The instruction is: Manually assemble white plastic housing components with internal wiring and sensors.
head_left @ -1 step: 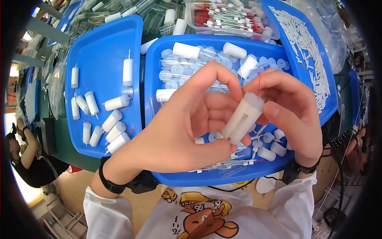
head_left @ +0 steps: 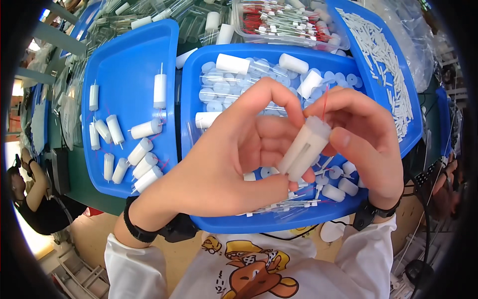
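Observation:
Between both my hands is a white translucent cylinder [head_left: 304, 149], tilted, with a dark slot-like mark on its side. A thin red wire [head_left: 325, 104] sticks up from its upper end. My left hand [head_left: 219, 174] is closed on it, index finger at the upper end and thumb near the lower end. My right hand [head_left: 371, 144] pinches the upper end from the right, thumb at its side and fingertips partly hidden behind it. Under my hands, the middle blue tray [head_left: 239, 223] holds clear tubes, pale discs, white cylinders and small wired parts.
On the left, a blue tray [head_left: 130, 65] holds several white cylinders with wires. A clear box [head_left: 239, 31] of red-and-white wired parts stands behind. Many short white sticks [head_left: 383, 55] fill the right blue tray. Clear tubes lie at the back; a person [head_left: 42, 194] is at far left.

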Available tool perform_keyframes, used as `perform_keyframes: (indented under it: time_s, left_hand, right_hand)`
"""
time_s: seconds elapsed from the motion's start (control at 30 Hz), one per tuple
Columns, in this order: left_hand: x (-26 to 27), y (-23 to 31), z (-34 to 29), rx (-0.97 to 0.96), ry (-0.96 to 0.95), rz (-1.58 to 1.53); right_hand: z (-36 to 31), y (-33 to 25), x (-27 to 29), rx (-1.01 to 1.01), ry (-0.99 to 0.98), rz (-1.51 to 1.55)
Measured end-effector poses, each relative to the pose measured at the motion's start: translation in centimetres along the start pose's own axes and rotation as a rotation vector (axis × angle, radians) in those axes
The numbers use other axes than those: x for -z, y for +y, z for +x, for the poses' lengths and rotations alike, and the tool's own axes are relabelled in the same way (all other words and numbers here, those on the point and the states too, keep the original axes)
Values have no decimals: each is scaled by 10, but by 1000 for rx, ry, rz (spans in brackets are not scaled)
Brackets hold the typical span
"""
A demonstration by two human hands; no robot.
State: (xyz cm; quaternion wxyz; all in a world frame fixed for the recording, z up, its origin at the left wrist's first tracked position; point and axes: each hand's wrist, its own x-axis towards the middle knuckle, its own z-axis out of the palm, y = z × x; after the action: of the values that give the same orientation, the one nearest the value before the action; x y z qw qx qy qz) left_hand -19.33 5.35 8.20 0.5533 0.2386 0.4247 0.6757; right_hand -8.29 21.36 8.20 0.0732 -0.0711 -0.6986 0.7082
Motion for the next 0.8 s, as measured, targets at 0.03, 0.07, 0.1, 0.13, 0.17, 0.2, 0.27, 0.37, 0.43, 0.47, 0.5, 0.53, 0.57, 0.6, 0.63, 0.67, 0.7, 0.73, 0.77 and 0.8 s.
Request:
perform_keyframes:
  time_s: [0.03,0.07,0.1,0.13,0.17,0.2,0.27,0.37,0.43,0.47,0.5,0.53,0.57,0.6,0.63,0.67,0.7,0.73,0.77,0.8]
  left_hand:
    - [0,0,0,2,-3,-7]
    - [-1,1,0,4,-6,-14]
    - [-1,1,0,1,-3,-31]
    - [-2,1,0,-2,1,-49]
    - [-2,1,0,-5,5,-67]
    - [-2,1,0,-8,4,-65]
    - [-2,2,0,-14,2,-62]
    - [-2,2,1,-22,-1,-73]
    - [-1,2,1,-10,1,-72]
    - [-1,2,1,-4,1,-71]
    - [-1,2,1,-6,-9,-80]
    - [0,2,2,-9,-19,-89]
    - [0,2,2,-12,-29,-99]
    - [-1,2,2,-7,-20,-109]
    - [-2,2,2,-3,-10,-118]
    - [-3,2,2,1,1,-128]
    - [-1,1,2,-8,-10,-114]
    - [1,-2,2,-17,-20,-100]
    - [3,-3,3,-27,-30,-87]
    - [2,-3,3,-26,3,-79]
  right_hand:
    - [0,0,-1,-3,15,7]
    - [0,-1,-1,-15,21,13]
    - [0,-2,-2,-29,27,19]
    - [0,-5,-1,-52,23,24]
    - [1,-7,-1,-66,22,26]
    - [1,-9,-1,-79,23,29]
    - [0,-10,-1,-83,31,26]
    - [-1,-8,-1,-81,33,14]
    - [0,-9,2,-91,15,21]
    - [0,-10,3,-100,2,29]
    - [0,-8,3,-37,4,16]
    - [1,-5,1,25,5,3]
    - [1,-4,0,54,-1,-8]
    - [2,-3,-2,83,-9,-17]
    - [2,-4,-3,80,-26,-23]
    - [3,-4,-1,84,-42,-47]
    - [3,-4,0,88,-53,-73]
    - [4,-3,6,101,-63,-116]
    - [5,-3,7,92,-40,-93]
    - [5,-4,9,83,-16,-68]
